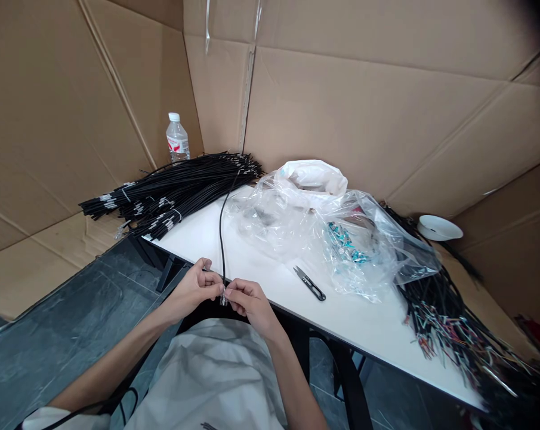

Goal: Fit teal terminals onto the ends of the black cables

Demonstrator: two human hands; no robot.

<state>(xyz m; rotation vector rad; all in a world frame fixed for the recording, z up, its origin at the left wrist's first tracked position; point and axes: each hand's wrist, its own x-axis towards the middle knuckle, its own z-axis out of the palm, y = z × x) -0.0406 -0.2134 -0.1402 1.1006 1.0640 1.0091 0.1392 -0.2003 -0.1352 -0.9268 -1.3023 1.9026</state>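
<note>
A black cable (222, 239) runs from the bundles at the back down to the table's front edge, where both hands meet at its near end. There the end shows pale, silvery strands (224, 298). My left hand (200, 283) pinches the cable end from the left between thumb and fingers. From the right, my right hand (247, 298) pinches the same end, its fingertips almost touching those of the left. The exact grip between the fingertips is too small to make out.
Bundled black cables (175, 185) lie at the back left before a water bottle (178, 140). Thread snips (309, 283) rest near clear plastic bags (278, 227) with small teal pieces (348, 242). More cables with coloured wire ends (440, 325) and a white bowl (440, 228) are rightward. Cardboard walls (363, 113) enclose the table.
</note>
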